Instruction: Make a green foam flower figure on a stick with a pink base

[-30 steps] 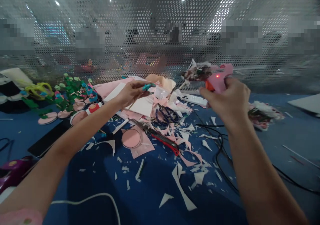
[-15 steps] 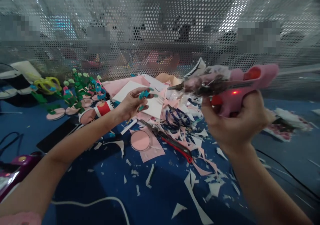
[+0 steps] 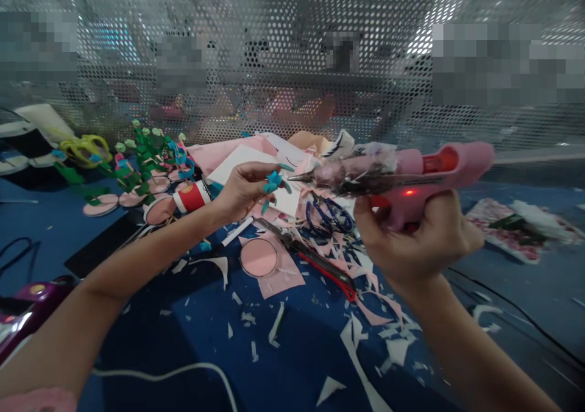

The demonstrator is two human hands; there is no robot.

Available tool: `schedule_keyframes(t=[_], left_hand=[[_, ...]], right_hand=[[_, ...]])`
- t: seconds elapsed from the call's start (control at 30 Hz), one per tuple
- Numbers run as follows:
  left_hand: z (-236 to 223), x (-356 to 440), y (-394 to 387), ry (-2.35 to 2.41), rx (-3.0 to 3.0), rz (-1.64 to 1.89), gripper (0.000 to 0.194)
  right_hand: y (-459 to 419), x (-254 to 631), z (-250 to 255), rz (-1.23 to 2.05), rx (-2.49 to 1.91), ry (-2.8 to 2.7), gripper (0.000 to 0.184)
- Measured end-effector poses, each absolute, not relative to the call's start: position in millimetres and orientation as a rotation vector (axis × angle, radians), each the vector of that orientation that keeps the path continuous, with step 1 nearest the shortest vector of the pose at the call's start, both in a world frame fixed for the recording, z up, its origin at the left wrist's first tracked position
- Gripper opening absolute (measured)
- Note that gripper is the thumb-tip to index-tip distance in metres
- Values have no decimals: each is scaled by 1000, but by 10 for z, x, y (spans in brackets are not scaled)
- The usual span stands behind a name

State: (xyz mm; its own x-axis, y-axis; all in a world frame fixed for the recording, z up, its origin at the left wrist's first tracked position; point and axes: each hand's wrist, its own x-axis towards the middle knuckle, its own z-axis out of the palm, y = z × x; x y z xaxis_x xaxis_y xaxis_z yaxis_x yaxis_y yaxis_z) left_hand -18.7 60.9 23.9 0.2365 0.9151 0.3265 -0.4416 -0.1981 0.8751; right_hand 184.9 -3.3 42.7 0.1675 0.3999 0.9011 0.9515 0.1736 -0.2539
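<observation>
Near mid-frame, our left hand (image 3: 244, 192) pinches a small blue piece (image 3: 274, 178) at the fingertips, apparently keeping fingers off the nozzle (image 3: 302, 177). Right of centre, our right hand (image 3: 420, 241) grips the pink glue gun (image 3: 409, 161) by its handle, aiming it leftward.

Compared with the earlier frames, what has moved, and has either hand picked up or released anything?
The right hand has brought the pink glue gun left and swung it side-on, its nozzle now close to the small blue piece in the left hand. Nothing was picked up or released. The pink disc and red-and-black tool stayed on the table.
</observation>
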Motion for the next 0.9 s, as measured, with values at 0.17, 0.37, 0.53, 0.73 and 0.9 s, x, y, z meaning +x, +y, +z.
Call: schedule_keyframes(t=[0.17,0.37,0.53,0.73,0.9], left_hand=[[252,-186,595,473,1321,1374,39],[290,-240,601,618,1466,1441,36],[388,-283,508,767,1735,1501,30],[601,-305,267,1001,2269,1660,13],[649,-315,170,1107,2527,1631,15]], right_hand=[[-34,1845,462,-713,-1348,-1378,42],[2,1892,531,-687,-1380,-1273,38],[42,1936,523,-684,-1369,-1267,36],[90,1950,486,-734,-1316,-1291,37],[83,1948,482,-726,-1319,-1286,37]])
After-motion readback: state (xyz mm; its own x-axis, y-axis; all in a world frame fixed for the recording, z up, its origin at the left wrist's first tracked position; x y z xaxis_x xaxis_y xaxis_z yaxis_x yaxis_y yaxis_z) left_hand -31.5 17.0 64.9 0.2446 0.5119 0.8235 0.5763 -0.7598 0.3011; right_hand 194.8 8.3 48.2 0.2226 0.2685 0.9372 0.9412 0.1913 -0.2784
